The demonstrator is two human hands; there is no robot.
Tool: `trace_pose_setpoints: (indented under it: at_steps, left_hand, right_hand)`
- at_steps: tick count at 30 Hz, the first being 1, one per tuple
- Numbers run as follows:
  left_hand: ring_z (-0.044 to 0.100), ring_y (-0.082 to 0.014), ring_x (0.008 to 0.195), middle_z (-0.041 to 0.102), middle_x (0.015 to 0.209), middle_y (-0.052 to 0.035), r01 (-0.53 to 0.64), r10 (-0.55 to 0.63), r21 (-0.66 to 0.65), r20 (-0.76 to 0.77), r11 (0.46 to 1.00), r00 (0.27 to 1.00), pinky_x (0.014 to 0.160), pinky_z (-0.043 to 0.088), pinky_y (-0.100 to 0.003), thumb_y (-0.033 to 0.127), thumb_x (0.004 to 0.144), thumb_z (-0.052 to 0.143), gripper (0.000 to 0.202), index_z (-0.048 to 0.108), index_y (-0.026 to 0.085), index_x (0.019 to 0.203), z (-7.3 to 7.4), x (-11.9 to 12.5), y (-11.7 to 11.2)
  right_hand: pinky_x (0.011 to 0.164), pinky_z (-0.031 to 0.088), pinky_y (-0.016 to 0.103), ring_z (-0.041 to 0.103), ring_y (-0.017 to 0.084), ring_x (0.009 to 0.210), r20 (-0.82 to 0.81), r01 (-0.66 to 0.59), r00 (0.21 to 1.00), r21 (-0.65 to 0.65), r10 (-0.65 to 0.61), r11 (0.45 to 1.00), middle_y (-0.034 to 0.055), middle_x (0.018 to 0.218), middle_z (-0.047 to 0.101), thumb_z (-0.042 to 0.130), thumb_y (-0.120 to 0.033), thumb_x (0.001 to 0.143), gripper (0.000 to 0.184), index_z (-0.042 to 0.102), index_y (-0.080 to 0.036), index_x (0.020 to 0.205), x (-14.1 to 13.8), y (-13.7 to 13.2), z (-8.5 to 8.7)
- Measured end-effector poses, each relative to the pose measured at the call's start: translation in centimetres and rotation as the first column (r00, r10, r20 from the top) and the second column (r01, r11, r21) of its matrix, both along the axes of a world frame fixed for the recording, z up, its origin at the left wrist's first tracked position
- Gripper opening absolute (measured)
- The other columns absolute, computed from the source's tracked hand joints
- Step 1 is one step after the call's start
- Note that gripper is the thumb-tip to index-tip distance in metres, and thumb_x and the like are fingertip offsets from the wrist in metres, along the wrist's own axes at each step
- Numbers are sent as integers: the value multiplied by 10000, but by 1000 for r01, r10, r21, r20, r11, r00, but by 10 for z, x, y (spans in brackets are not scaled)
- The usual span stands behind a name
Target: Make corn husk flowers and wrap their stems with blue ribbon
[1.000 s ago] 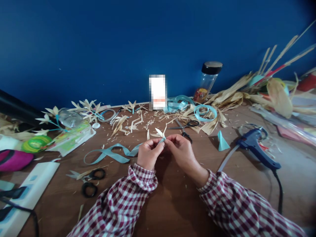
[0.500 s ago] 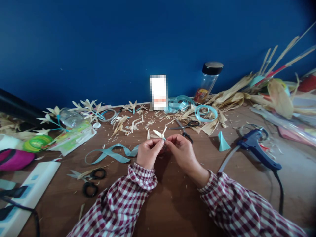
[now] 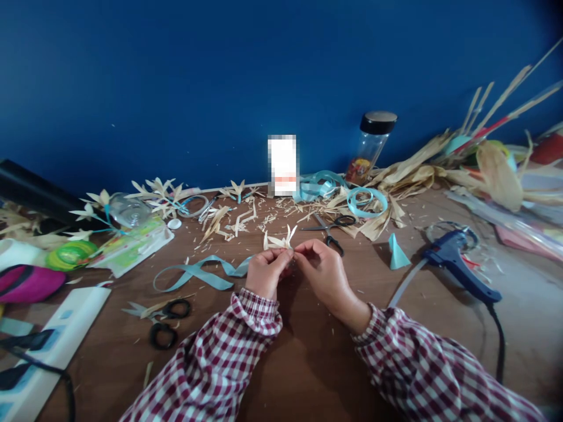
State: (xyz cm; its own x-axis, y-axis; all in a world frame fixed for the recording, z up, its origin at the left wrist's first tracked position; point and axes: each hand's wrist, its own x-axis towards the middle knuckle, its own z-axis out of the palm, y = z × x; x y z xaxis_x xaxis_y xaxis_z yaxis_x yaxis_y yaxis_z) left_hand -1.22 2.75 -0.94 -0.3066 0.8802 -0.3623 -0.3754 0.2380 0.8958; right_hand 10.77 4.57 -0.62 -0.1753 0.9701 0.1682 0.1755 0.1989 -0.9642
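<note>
Between thumb and fingers, my left hand (image 3: 264, 271) pinches a small pale corn-husk flower (image 3: 288, 238), its narrow petals pointing up and away. My right hand (image 3: 324, 274) is closed in a pinch at the flower's base, its fingertips meeting those of the left hand. The base itself is mostly covered by the fingers. Just left of my left hand a light blue ribbon (image 3: 200, 274) lies looped on the table. Nearer to me are black-handled scissors (image 3: 163, 322). A second pair of scissors (image 3: 335, 225) rests beyond my right hand.
A blue glue gun (image 3: 457, 264) and a folded light blue piece (image 3: 398, 253) lie on the right. Ribbon rolls (image 3: 367, 203), corn husks (image 3: 413, 167) and a black-lidded jar (image 3: 369, 146) line the wall. Husk flowers (image 3: 160, 196) and a power strip (image 3: 65, 340) are on the left.
The flower has turned and tipped leftward in my fingers, so its petals sit differently. My right fingertips have shifted slightly at its base. Things on the table look unmoved.
</note>
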Motion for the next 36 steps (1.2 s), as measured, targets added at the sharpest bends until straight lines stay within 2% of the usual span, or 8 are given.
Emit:
trace_pose_setpoints:
  at_steps: [4, 6, 10, 17, 23, 26, 31, 36]
  left_hand:
    - [511, -76, 504, 587, 550, 12, -5, 8, 50, -64, 999, 998, 494, 439, -192, 353, 563, 764, 260, 680, 124, 654, -3, -6, 2]
    - [513, -76, 506, 590, 559, 13, 2, 5, 73, -101, 997, 995, 497, 438, -192, 369, 581, 756, 267, 683, 130, 677, -3, -11, 3]
    - [518, -77, 511, 603, 574, 10, 70, -57, 74, -169, 995, 984, 514, 433, -192, 377, 609, 745, 256, 691, 141, 695, -3, -18, 4]
    - [577, -109, 589, 656, 647, 3, 216, -194, 100, -198, 971, 961, 611, 460, -228, 361, 645, 724, 207, 690, 169, 712, -3, -20, 3]
    - [491, -91, 465, 635, 578, 10, 157, -92, 115, -433, 981, 896, 473, 391, -208, 377, 652, 706, 219, 701, 169, 719, 8, -14, -1]
    - [525, -112, 498, 651, 593, -9, 128, -38, 141, -515, 982, 856, 503, 398, -219, 377, 670, 687, 216, 706, 165, 706, 11, -9, -4]
    - [590, -145, 639, 681, 700, -32, 131, -6, 177, -575, 975, 818, 612, 436, -231, 359, 706, 659, 195, 700, 169, 731, 10, -7, -6]
    - [507, -103, 512, 639, 639, -10, 143, -55, 134, -512, 981, 857, 491, 381, -206, 385, 710, 651, 225, 696, 172, 768, 8, -7, -5]
  right_hand:
    - [633, 483, 253, 609, 156, 699, -106, -88, 991, -39, 84, 995, 46, 815, 656, 566, -251, 782, 141, 597, -173, 896, -1, 0, -2]
    - [620, 485, 245, 605, 150, 690, -151, -88, 985, -66, 77, 994, 46, 816, 653, 564, -270, 790, 164, 591, -173, 919, -2, 1, -5]
    - [541, 452, 231, 567, 139, 607, -115, -78, 991, -140, 62, 987, 26, 689, 625, 507, -349, 834, 218, 623, -164, 843, 0, 5, -8]
    - [545, 414, 227, 529, 126, 596, -53, -158, 987, -90, 153, 983, 19, 657, 621, 547, -337, 809, 228, 658, -141, 775, 5, 8, -3]
    - [523, 389, 224, 486, 111, 562, -133, -150, 983, -165, 129, 975, -4, 634, 572, 557, -370, 799, 235, 609, -145, 756, 3, 6, -3]
    - [519, 379, 221, 469, 108, 557, -133, -124, 986, -176, 101, 977, -10, 628, 556, 564, -371, 796, 230, 598, -147, 755, 2, 4, -4]
    - [510, 366, 218, 453, 109, 563, -109, -91, 991, -158, 74, 983, -3, 642, 554, 552, -367, 807, 226, 593, -148, 771, 1, 3, -4]
    - [513, 361, 220, 445, 108, 558, -75, -76, 995, -124, 67, 989, -7, 638, 548, 547, -362, 809, 219, 589, -151, 767, 1, 2, -5]
